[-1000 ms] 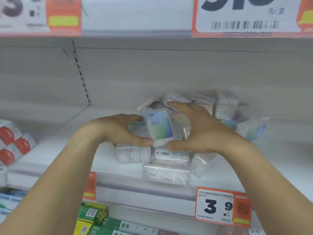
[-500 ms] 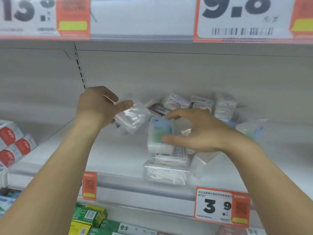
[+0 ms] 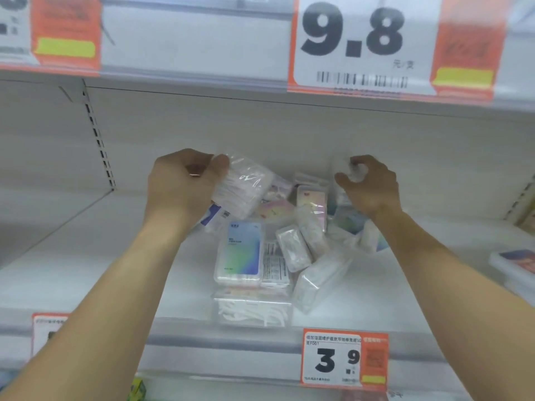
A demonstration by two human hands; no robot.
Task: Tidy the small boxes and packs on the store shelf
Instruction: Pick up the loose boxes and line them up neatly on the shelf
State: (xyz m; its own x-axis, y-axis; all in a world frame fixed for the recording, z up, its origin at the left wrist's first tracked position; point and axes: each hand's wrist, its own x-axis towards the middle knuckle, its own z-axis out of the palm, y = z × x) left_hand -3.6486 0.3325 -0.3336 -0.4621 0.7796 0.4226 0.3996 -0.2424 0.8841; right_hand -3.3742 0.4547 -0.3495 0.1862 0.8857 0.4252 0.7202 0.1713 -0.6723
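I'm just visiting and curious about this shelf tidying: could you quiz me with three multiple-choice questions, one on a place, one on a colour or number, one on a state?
1. Where is the clear pack?
A. in the left hand
B. at the shelf's front edge
C. on the floor

2. What number shows on the lower price tag?
A. 5.5
B. 3.9
C. 1.2

3. How are the right hand's fingers?
A. flat
B. curled
C. out of view

Answers: 1 A, its fingers grip the pack above the pile. 2 B, bold digits read 3.9. 3 B, they bend inward.
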